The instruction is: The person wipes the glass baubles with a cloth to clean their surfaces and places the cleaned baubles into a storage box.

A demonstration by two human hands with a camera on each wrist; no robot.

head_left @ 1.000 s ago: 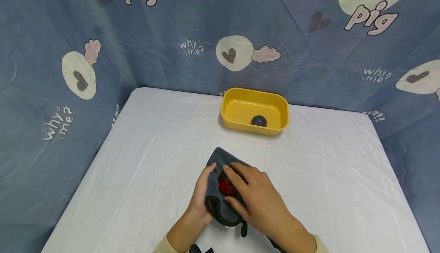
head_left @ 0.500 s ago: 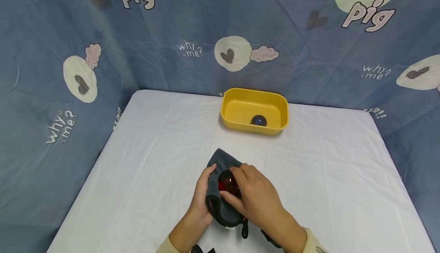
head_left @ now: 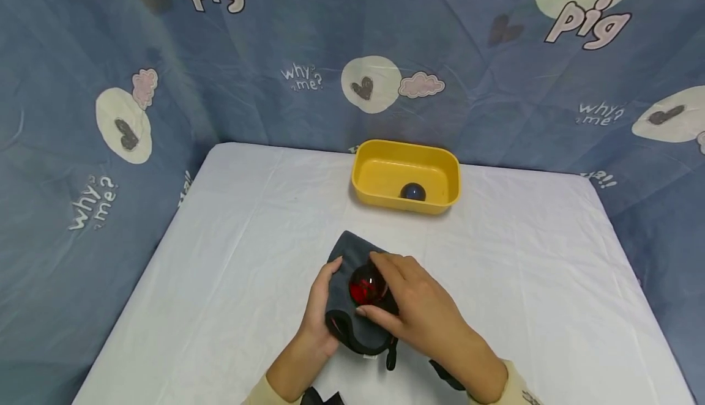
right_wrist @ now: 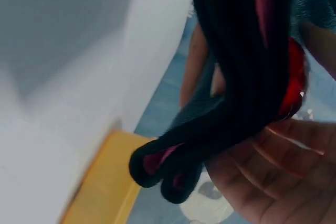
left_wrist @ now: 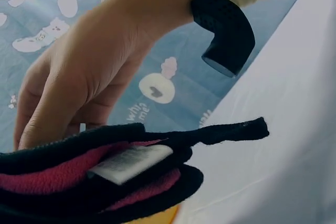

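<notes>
My left hand (head_left: 318, 310) holds a folded dark grey cloth (head_left: 346, 255) from the left, its thumb lying along the upper side. Black trim edges the cloth, and a loop (head_left: 391, 355) hangs from its near end. In the left wrist view a pink inner side (left_wrist: 58, 174) and a white label (left_wrist: 134, 163) show between the folds. A glossy, see-through red ball (head_left: 366, 287) lies against the cloth. My right hand (head_left: 424, 307) grips the ball from the right, thumb on the near side and fingers on the far side. The ball's right part is hidden by those fingers.
A yellow plastic tub (head_left: 380, 201) stands at the table's back edge with a dark blue ball (head_left: 413, 192) inside. White cloth (head_left: 264, 240) covers the table. A printed blue curtain (head_left: 308, 19) hangs behind and along the sides. Dark straps (head_left: 446, 375) show near my wrists.
The right fingers, earlier spread over the ball, have drawn back to its right side, so more of the red ball shows. Cloth and both hands have shifted very slightly away from me.
</notes>
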